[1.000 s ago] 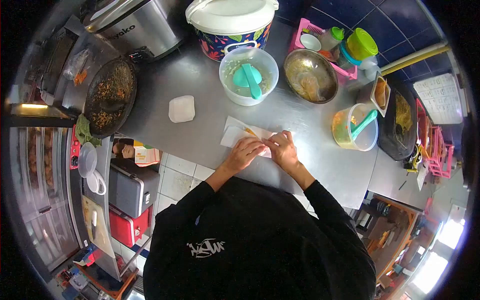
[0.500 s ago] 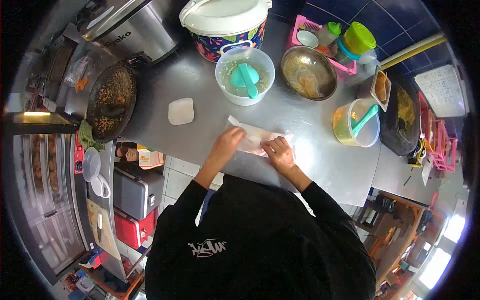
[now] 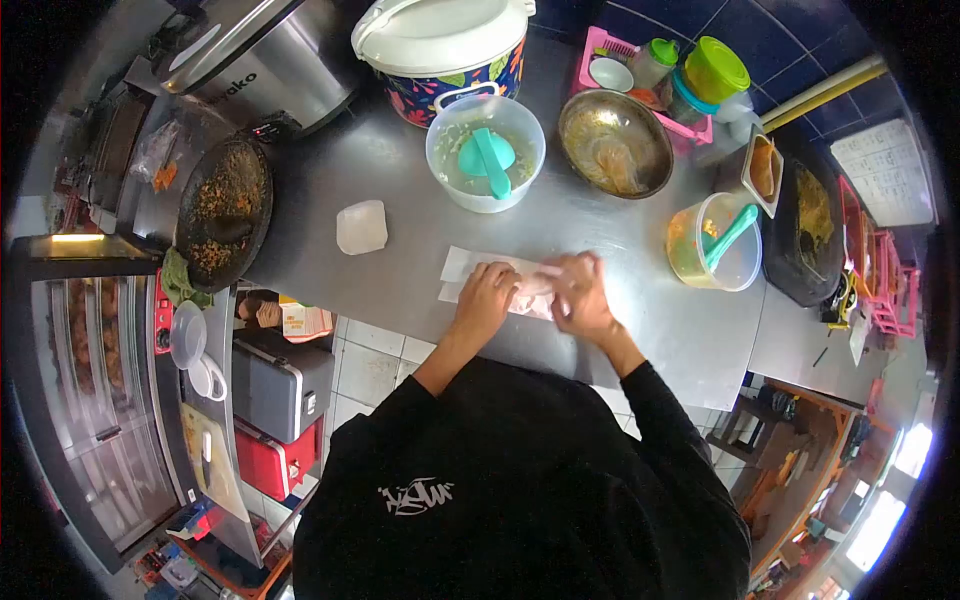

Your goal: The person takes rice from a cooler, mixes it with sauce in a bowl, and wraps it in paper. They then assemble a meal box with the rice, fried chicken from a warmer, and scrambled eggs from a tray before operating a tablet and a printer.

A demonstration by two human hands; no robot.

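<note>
A whitish, partly see-through wrapper (image 3: 457, 268) with pinkish patches lies on the steel counter close in front of my body. My left hand (image 3: 488, 292) is closed on its middle, fingers curled over the top. At the wrapper's right end, my right hand (image 3: 585, 298) has its fingers bent in on the folded part, a little smeared by motion. What lies inside the folds is mostly hidden by my fingers. Left of the hands rests a white squarish piece (image 3: 361, 227), flat on the metal.
Beyond the hands stands a clear tub (image 3: 440, 165) with a teal spoon, beside a metal bowl (image 3: 617, 145). Further right is another tub (image 3: 685, 245) with a teal-handled utensil. A dark pan (image 3: 225, 215) of browned bits sits left. A patterned rice container (image 3: 445, 60) stands behind.
Both hands have shifted a little right along the wrapper. My left hand now lies over its middle, baring the left end, and my right hand has turned at the right end.
</note>
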